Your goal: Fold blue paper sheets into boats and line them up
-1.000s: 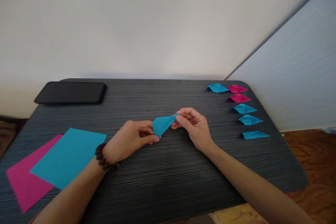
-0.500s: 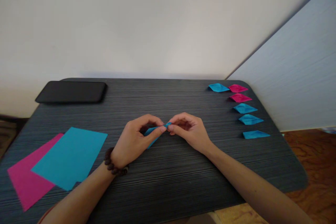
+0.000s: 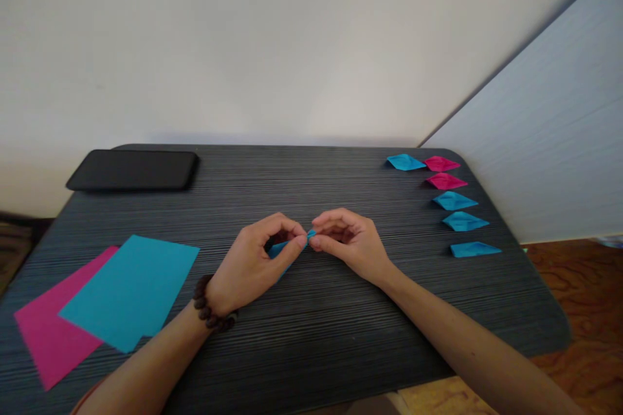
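Note:
A narrow piece of folded blue paper is held just above the table, slanting up to the right. My left hand, with a dark beaded bracelet on its wrist, pinches it between thumb and forefinger and hides much of its length. At the paper's small pointed tip, the thumb of my right hand touches the blue edge while its forefinger curls just above. Loose blue sheets lie left of my left forearm, partly over a pink sheet.
Along the table's right side sit several folded paper boats: blue ones and two pink ones. A black phone-like slab rests at the back left. A wall stands behind the dark grained table, with a pale panel at right.
My right finger and thumb have parted slightly at the paper's tip, showing more of the blue point. My left hand has shifted only a little, still pinching the paper.

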`<control>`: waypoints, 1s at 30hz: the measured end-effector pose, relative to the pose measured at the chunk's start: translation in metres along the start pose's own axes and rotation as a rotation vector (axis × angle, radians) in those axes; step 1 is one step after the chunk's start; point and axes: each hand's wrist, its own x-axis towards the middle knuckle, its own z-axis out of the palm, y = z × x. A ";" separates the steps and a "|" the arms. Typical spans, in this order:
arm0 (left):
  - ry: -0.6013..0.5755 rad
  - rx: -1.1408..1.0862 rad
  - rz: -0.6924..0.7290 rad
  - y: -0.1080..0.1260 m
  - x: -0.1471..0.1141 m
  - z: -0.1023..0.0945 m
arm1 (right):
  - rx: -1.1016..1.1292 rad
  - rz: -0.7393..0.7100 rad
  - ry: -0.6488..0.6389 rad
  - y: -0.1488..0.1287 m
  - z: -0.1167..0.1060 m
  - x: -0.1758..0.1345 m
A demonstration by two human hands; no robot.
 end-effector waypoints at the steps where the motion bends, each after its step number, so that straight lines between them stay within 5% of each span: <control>1: 0.004 0.006 0.006 0.000 0.000 0.000 | -0.016 -0.008 0.001 0.000 0.000 0.000; 16: 0.071 0.063 0.061 0.000 -0.001 0.001 | -0.271 -0.238 0.039 -0.004 0.005 -0.003; 30: -0.024 -0.014 -0.066 0.002 0.000 -0.003 | -0.259 -0.136 0.022 -0.005 0.005 -0.003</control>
